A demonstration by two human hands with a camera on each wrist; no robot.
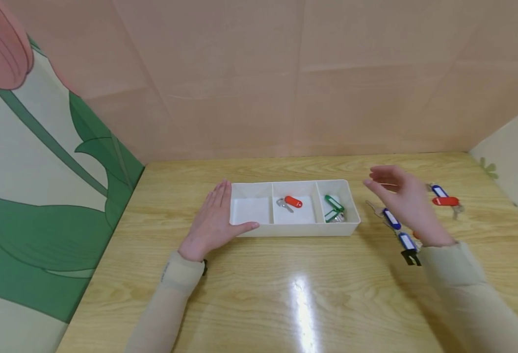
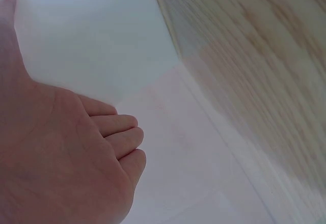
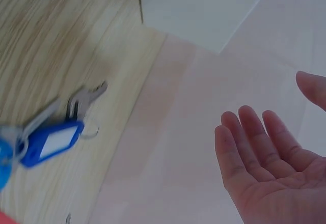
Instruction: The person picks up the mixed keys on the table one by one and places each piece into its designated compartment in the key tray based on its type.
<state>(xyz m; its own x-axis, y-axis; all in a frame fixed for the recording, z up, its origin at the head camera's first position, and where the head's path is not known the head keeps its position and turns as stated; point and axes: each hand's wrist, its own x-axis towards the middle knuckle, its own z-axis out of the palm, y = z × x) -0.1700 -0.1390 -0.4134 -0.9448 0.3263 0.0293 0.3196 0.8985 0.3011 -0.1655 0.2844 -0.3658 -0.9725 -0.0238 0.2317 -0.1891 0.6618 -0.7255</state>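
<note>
My left hand (image 1: 210, 215) lies along the left end of a white three-compartment tray (image 1: 300, 230), fingers straight and the thumb reaching over the front rim. In the tray's middle compartment is a key with a red tag (image 1: 293, 201); the right compartment holds keys with green tags (image 1: 334, 203). The left compartment is bare. To the right of the tray my right hand (image 1: 402, 196) is raised above the table, fingers loosely bent and palm empty in the right wrist view. Below it lie keys with blue tags (image 1: 391, 218), one blue tag (image 3: 53, 142) showing closely in that view.
Farther right on the wooden table (image 1: 241, 284) lie keys with a red tag (image 1: 446, 201) and a blue tag (image 1: 439, 191). A small black piece (image 1: 411, 257) sits by the nearer blue-tagged key. A pink wall (image 1: 241, 98) rises behind the table.
</note>
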